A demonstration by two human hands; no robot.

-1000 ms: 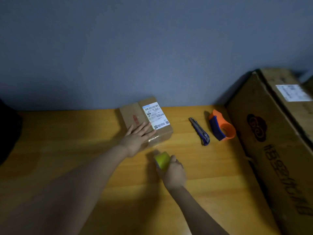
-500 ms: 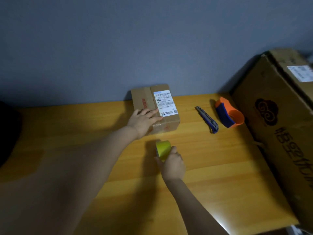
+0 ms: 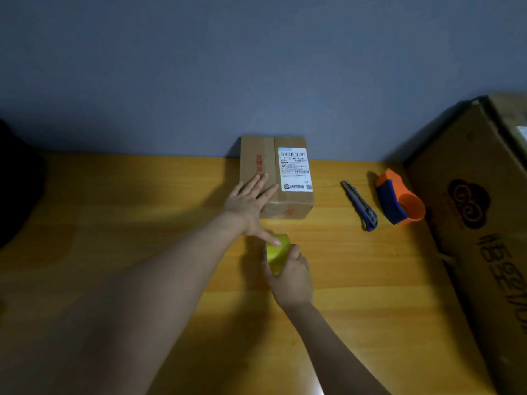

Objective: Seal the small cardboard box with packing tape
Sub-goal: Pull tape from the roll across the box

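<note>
- The right hand (image 3: 291, 276), at lower centre of the frame, has its fingers (image 3: 295, 250) curled around a yellow-green roll of packing tape (image 3: 277, 252), gripping it just above the orange-yellow wooden surface (image 3: 370, 280).
- The left hand (image 3: 248, 203) lies spread and flat, its fingers (image 3: 261, 182) pressed on the near left corner of the small brown cardboard box (image 3: 275, 175), grasping nothing; its thumb touches the roll.
- The box sits at centre frame against the grey-blue wall (image 3: 256, 67), with a white shipping label (image 3: 294, 169) on its top.
- To the right lie a blue utility knife (image 3: 360, 206) and an orange-and-blue tape dispenser (image 3: 399, 202), just beside each other.
- A large brown cardboard carton (image 3: 482, 223) fills the right edge.
</note>
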